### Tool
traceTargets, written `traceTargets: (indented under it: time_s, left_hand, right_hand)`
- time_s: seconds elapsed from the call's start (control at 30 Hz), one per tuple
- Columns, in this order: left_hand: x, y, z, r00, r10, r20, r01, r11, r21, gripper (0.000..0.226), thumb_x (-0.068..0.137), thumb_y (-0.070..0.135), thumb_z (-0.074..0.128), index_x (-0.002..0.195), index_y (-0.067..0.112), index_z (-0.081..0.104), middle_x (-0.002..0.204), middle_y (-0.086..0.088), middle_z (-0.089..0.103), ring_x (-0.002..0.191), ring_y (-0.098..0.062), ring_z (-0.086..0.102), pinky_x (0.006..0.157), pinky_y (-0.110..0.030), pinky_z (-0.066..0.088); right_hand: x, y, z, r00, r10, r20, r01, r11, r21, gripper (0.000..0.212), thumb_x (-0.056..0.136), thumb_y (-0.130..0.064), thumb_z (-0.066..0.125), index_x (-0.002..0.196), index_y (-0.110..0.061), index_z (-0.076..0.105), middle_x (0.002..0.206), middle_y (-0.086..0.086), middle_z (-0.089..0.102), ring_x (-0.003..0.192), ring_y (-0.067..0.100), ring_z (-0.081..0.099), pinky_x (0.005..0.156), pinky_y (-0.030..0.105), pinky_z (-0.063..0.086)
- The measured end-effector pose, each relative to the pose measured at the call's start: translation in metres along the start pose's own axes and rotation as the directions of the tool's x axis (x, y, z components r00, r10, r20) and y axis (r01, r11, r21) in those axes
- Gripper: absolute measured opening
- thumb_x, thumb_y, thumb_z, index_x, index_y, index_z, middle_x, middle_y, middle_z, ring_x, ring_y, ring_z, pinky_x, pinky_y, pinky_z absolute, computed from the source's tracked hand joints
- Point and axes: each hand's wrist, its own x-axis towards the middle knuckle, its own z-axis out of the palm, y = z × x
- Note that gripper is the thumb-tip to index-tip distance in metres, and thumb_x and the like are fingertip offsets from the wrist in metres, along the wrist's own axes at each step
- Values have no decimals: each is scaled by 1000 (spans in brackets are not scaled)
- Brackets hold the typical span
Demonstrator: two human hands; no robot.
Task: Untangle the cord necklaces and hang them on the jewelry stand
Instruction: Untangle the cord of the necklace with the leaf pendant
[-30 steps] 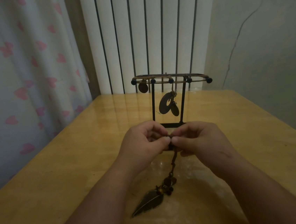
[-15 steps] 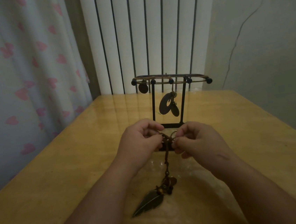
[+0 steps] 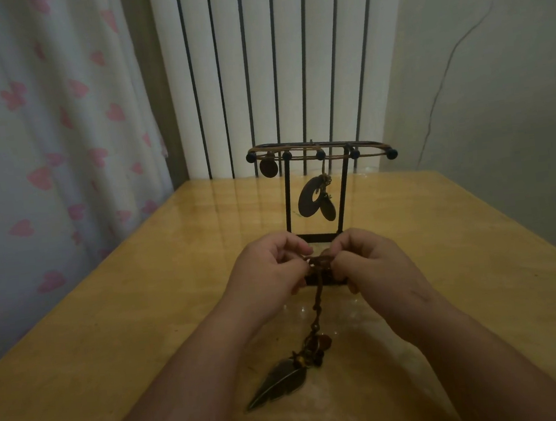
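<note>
Pinching a tangled cord (image 3: 317, 261) between them, the left hand (image 3: 265, 270) and right hand (image 3: 371, 262) sit knuckles-up at the centre of the view. Their fingers (image 3: 296, 271) are curled tight, thumbs and forefingers nipping the cord on either side of a small loop or knot; which of the two cannot be told. From that pinch the cord hangs toward 6 o'clock, strung with small beads (image 3: 316, 307), and ends in a dark metal leaf (image 3: 281, 385) lying flat on the table (image 3: 111, 330). Judging by its slack hang, the cord is light, soft and limp. It is best picked at close to the knot and not tugged by the leaf, which looks the heavier end and likely to swing. Just beyond the hands at 12 o'clock is a black wire stand (image 3: 317, 238), with other cords (image 3: 297, 146) already looped along its top bar and dark discs (image 3: 309, 196) hanging below. Farther off at 12 o'clock is a white ribbed radiator (image 3: 262, 74), at 9 o'clock a curtain (image 3: 40, 149) with pink hearts, and at 3 o'clock a pale wall (image 3: 496, 84). No brand, label or writing can be read anywhere.
</note>
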Motion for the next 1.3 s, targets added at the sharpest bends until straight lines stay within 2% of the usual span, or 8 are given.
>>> traceTargets:
  time_s: [0.3, 0.5, 0.7, 0.9, 1.03, 1.17, 1.23, 1.3]
  left_hand:
    - [0, 3, -1, 994, -81, 70, 84, 996, -43, 18, 88, 6, 60, 83, 20, 71, 72, 1, 69, 64, -12, 65, 63, -26, 55]
    - [0, 5, -2, 984, -149, 99, 155, 987, -51, 18, 91, 9, 54, 80, 16, 67, 66, 1, 62, 62, -15, 59, 61, -28, 48]
    - [0, 12, 2, 961, -259, 96, 273, 944, -187, 18, 92, 5, 48, 80, 9, 60, 69, -7, 55, 65, -22, 50, 60, -33, 41]
    - [4, 3, 2, 961, -253, 116, 275, 925, -263, 26, 98, 8, 48, 75, 13, 58, 59, 1, 57, 55, -15, 51, 58, -33, 40]
    - [6, 1, 1, 955, -279, 99, 295, 923, -245, 24, 98, 9, 48, 76, 11, 58, 59, 1, 57, 54, -14, 52, 57, -31, 41]
    - [4, 5, -1, 941, -322, 98, 337, 916, -218, 25, 97, 7, 48, 74, 8, 58, 62, -3, 57, 56, -14, 52, 57, -31, 42]
    - [3, 8, 0, 932, -354, 84, 364, 907, -214, 19, 93, 3, 48, 77, 7, 59, 68, -7, 57, 59, -18, 52, 56, -29, 41]
    - [3, 10, 1, 928, -362, 88, 373, 893, -251, 18, 92, 1, 48, 78, 6, 57, 70, -9, 56, 60, -19, 52, 56, -29, 42]
  right_hand:
    - [4, 5, 0, 997, 48, 65, -66, 946, 319, 8, 62, -14, 51, 63, -21, 56, 78, 12, 49, 69, 25, 37, 54, 30, 31]
    - [9, 5, 0, 979, 122, 164, -199, 759, 620, 24, 57, -1, 42, 75, -15, 46, 59, 0, 43, 49, 14, 32, 45, 26, 26]
    - [5, 8, -3, 978, 30, 207, -129, 864, 487, 24, 66, -1, 54, 87, -10, 56, 62, -2, 43, 49, 10, 35, 45, 25, 28]
    - [2, 4, 0, 993, 106, 53, -114, 973, 199, 14, 87, -4, 57, 83, -13, 67, 58, -4, 54, 46, 7, 39, 46, 25, 31]
    - [6, 3, -1, 984, 177, 32, -179, 950, 256, 18, 93, -12, 47, 88, -11, 64, 59, -2, 54, 47, 8, 39, 47, 25, 29]
    - [9, 4, -5, 977, 198, 76, -205, 798, 566, 23, 85, 4, 38, 85, -10, 56, 62, 0, 51, 46, 11, 30, 43, 26, 22]
    - [8, 5, -8, 983, 162, 89, -181, 743, 644, 22, 81, 4, 41, 89, -10, 56, 63, -1, 47, 48, 11, 28, 43, 26, 21]
    - [6, 5, -9, 988, 118, 104, -157, 789, 594, 19, 78, -1, 52, 94, -9, 58, 62, -2, 46, 48, 11, 30, 44, 26, 23]
